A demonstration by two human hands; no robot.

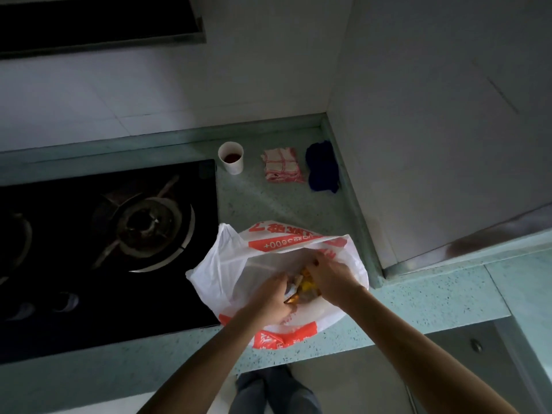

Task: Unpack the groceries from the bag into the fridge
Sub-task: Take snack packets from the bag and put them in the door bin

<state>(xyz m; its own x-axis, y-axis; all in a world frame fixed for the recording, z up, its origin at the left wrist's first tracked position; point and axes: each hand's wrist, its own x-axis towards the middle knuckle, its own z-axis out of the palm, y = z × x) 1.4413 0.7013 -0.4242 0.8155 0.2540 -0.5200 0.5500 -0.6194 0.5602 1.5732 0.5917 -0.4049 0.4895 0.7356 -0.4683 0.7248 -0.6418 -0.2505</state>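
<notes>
- The left hand (270, 297) reaches down into the open mouth of the bag (222, 264). Its forearm comes up from the bottom of the view, knuckles up, fingers curled round the packets (307, 283) – a foil-and-orange corner pokes out just beside the thumb
- The right hand (327, 277) is in the bag too, just beside the left, wrist bent and fingers pointing down towards the far rim. They are bent, but whether they have closed on a packet or on the plastic cannot be told
- The bag is thin white plastic with orange-red print. It sits slumped open on the countertop (268, 204) near the front edge, its left side overlapping the right edge of the hob (74, 264). The yellow and orange packets lie inside, between the two hands
- The countertop is pale green speckled stone that runs back into a corner and turns to the right
- At the back, well apart from the bag, stand in a row from left to right a white paper cup (231, 158) holding dark reddish liquid, a folded red-checked cloth (283, 165) and a bunched blue cloth (322, 167)
- The hob is black glass with a gas burner (149, 222). A range hood (98, 19) hangs above it against a pale tiled wall (104, 100)
- Below the counter edge the person's legs (277, 389) show in grey trousers – the room is dim
</notes>
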